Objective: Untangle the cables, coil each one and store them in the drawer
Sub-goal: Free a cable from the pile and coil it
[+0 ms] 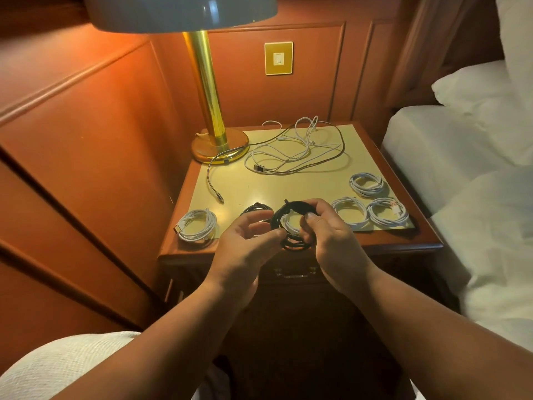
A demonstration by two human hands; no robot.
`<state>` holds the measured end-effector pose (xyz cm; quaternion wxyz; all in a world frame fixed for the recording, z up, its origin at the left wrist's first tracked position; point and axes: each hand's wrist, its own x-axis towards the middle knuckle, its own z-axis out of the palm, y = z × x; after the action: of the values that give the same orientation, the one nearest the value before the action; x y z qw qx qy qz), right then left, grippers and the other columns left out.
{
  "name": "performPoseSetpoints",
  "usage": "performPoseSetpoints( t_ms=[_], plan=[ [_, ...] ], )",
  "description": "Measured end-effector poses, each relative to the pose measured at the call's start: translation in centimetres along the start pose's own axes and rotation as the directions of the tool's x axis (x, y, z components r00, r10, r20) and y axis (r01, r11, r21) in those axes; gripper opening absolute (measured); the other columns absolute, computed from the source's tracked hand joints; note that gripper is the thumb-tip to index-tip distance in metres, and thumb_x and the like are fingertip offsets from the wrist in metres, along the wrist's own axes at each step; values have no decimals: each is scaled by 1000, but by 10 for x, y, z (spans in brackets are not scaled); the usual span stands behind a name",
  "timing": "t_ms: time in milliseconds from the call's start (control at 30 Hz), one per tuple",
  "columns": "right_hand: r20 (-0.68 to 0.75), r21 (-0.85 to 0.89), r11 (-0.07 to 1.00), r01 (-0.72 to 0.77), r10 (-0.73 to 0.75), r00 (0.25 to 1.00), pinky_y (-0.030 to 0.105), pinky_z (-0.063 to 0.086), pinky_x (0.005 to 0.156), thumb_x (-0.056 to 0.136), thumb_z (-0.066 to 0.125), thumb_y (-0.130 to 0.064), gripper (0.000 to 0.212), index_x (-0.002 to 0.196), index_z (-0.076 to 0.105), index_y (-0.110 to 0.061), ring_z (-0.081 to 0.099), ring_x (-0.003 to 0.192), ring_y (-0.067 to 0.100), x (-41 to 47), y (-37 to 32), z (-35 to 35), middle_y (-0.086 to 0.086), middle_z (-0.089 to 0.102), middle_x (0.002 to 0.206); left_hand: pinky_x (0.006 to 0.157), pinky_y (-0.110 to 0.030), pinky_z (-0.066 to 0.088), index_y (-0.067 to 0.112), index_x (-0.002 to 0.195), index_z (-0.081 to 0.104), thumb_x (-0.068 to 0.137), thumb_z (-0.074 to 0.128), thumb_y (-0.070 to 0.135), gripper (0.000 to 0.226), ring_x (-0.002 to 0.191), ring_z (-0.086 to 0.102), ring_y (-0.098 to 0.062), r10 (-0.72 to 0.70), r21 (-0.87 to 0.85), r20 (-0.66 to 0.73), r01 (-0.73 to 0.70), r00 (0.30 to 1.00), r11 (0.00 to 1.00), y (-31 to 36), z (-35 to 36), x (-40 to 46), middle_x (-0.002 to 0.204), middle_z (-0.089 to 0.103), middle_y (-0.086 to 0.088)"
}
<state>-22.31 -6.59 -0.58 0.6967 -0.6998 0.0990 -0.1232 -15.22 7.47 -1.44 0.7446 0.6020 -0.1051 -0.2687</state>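
Both hands gripping black cable coil (291, 223), tangled cables (297, 145) behind

The lamp shade (180, 11) was cut off by the top edge. The right hand (327, 232) hid part of the black coil (291, 223), and the left hand (248, 243) covered much of a second dark coil (256, 209) near the nightstand (403, 243) front edge. The drawer handle (294, 274) sat in shadow, its shape unclear

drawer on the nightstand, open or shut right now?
Shut. The drawer front sits flush under the nightstand top edge, handle facing out, nothing pulled forward.
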Motion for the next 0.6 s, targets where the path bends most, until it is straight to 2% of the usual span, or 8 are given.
performPoseSetpoints(
  t_ms=[100,233,367,500,533,600],
  plan=[
    [4,6,1000,-19,19,1000,20,49,74,108,29,-15,27,112,56,-16,56,69,-3,1,2,2,-21,58,66,91,-39,57,14,114,63,68,77,16,49,103,71,-26,40,0,-37,-40,999,999,-2,0,1,107,72,-11],
    [22,144,985,-95,93,995,40,46,92,108,31,-22,31,122,58,-13,44,79,18,3,6,2,-5,49,74,86,-37,57,14,112,57,67,73,8,48,89,72,-23,20,-141,-55,-27,998,990,-2,-1,4,101,68,-12],
    [44,249,957,-146,140,989,49,44,102,108,31,-23,33,125,56,-10,47,83,19,-3,4,4,-3,50,78,79,-33,57,13,115,53,86,64,-8,37,80,70,-20,9,-225,-27,-15,1000,974,0,1,2,101,63,-15],
    [21,316,939,-134,134,991,39,48,91,108,30,-20,33,119,59,-10,59,94,22,-10,-7,6,4,62,88,92,-35,57,15,116,61,81,71,3,39,100,71,-23,61,-53,35,-59,997,997,6,2,-2,109,70,-12],
    [25,343,929,-142,142,990,38,49,90,107,30,-19,33,119,59,-9,63,92,19,-12,-10,6,2,66,86,92,-34,57,17,113,64,80,72,7,35,103,70,-20,98,27,57,-99,994,995,8,4,-4,107,72,-8],
    [9,378,911,-166,176,984,43,51,93,107,32,-18,32,118,60,-7,63,97,24,-16,-17,8,6,68,91,83,-23,55,24,103,69,85,71,6,25,99,70,-9,194,193,64,-203,979,960,12,7,-11,99,74,2]
  ],
)
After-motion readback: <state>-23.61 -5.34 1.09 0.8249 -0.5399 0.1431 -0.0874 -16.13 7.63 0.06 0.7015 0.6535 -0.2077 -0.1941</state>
